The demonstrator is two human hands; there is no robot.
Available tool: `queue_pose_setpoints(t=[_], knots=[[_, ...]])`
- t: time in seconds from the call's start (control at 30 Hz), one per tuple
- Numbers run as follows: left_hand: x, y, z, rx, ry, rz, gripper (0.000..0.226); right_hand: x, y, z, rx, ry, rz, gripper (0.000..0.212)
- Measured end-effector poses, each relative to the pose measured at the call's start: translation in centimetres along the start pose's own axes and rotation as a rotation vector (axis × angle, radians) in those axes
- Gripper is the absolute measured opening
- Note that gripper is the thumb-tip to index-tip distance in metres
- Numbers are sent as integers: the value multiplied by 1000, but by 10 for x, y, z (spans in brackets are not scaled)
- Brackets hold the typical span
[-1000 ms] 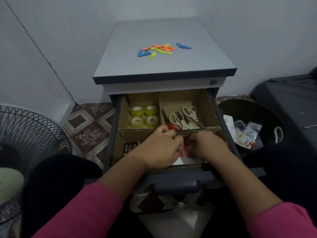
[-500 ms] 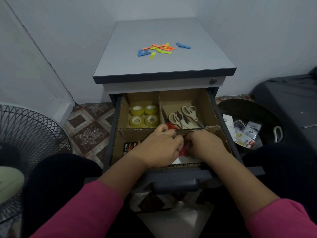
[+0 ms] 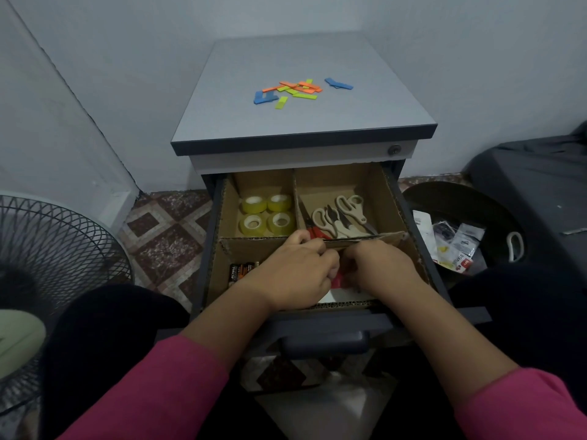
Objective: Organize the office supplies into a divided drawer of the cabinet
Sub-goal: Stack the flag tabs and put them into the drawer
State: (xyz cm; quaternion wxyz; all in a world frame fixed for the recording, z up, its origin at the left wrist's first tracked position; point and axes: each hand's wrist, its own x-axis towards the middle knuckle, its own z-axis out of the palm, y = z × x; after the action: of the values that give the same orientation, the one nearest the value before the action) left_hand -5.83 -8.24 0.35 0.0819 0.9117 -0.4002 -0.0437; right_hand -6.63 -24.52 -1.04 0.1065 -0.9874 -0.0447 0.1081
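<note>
Head view looks down into the brown cardboard drawer (image 3: 389, 198). Both hands sit in its front part, fingers curled around small red strips (image 3: 337, 282): left hand (image 3: 293, 274), right hand (image 3: 382, 269). Round yellow tape rolls (image 3: 266, 214) fill the drawer's back-left box, beige scissors (image 3: 341, 217) the back-right.
</note>
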Motion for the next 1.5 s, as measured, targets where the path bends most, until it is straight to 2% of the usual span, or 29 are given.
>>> queue_pose_setpoints(t=[0.2,0.33,0.43,0.9,1.17,1.23,1.33,1.43,1.5], knots=[[0,-3,3,-25,-2,-10,19,-3,4,-10,97,-51,94,8],[0,-5,5,-28,-18,-19,22,-10,12,-11,-23,45,230,7],[0,-6,6,-29,-30,-22,21,-15,11,-9,-70,8,304,12],[-2,-3,2,-39,31,-3,19,-15,6,-11,-53,-68,335,20],[-3,-1,0,-54,9,-24,21,-18,7,-13,-61,-32,335,11],[-3,-2,0,-58,5,-28,20,-18,7,-15,-58,2,337,18],[-3,-2,0,-60,11,-29,21,-13,8,-21,54,28,305,14],[-2,-2,1,-58,15,-30,21,-6,6,-22,155,-84,272,18],[-2,-3,2,-60,17,-29,20,-2,7,-18,151,-87,265,21]])
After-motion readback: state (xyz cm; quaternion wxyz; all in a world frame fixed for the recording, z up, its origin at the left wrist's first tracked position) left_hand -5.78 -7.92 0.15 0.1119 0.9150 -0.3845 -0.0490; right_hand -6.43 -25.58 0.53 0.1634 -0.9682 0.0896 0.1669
